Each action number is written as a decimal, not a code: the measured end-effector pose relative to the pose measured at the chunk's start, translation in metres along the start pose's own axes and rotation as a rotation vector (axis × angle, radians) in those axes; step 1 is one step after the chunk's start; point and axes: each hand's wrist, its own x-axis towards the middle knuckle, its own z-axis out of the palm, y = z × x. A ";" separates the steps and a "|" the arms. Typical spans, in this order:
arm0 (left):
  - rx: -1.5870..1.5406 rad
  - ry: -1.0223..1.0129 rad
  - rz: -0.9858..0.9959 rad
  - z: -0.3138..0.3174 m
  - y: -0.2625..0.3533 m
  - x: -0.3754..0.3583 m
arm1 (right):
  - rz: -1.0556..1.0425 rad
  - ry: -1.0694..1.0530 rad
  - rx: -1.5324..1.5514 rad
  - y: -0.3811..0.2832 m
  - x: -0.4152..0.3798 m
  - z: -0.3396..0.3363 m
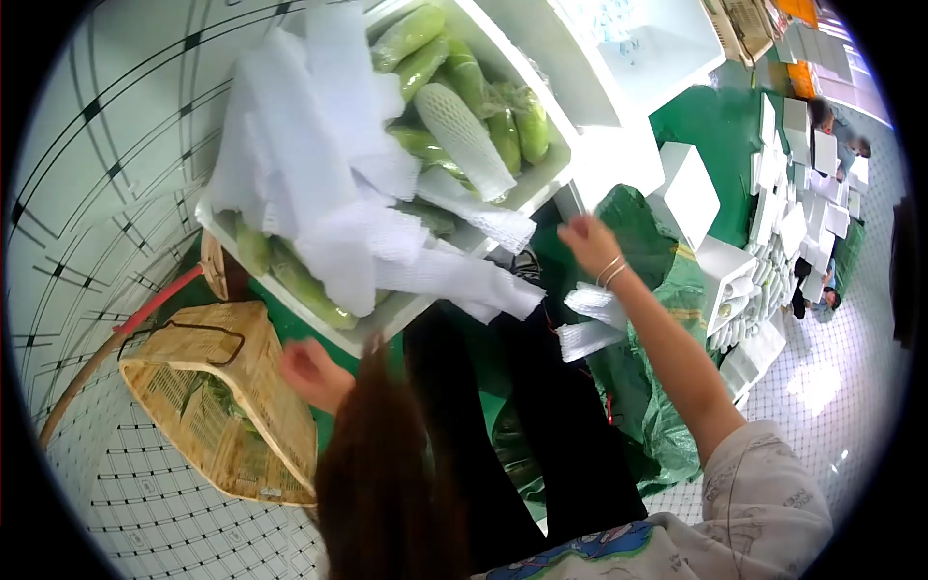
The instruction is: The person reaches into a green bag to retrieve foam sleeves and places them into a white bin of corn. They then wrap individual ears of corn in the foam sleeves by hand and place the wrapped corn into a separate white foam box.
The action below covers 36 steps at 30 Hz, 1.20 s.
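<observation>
My left hand (314,375) is slightly blurred beside the near side of a white foam box (333,336), its fingers curled and nothing visible in them. My right hand (592,246) hangs over the box's right side, near a green woven sack (667,309); its fingers are bent in and I see nothing in them. Long green gourds (416,63), some in clear film, lie in the box. One gourd (459,130) wears a white foam net sleeve. A heap of loose foam net sleeves (300,145) covers the box's left part, with several hanging over the near edge.
A yellow plastic basket (222,396) with some green pieces inside stands at the lower left. More white foam boxes (686,193) stand on the right. Foam net sleeves (592,324) lie by the sack. Other people (841,135) are far off at the right.
</observation>
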 end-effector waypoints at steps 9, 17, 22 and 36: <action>-0.363 -0.942 -0.990 0.094 -0.065 -0.159 | 0.399 -0.063 -0.234 0.106 0.086 0.156; -0.603 -0.598 -1.184 0.133 -0.034 -0.164 | 0.657 0.083 0.190 0.149 0.166 0.217; -0.694 -0.537 -0.952 0.143 0.059 -0.136 | 0.284 0.144 0.274 0.115 0.080 0.174; -0.140 -0.876 -0.326 0.122 -0.035 0.015 | -0.489 -0.246 0.825 -0.137 0.020 0.064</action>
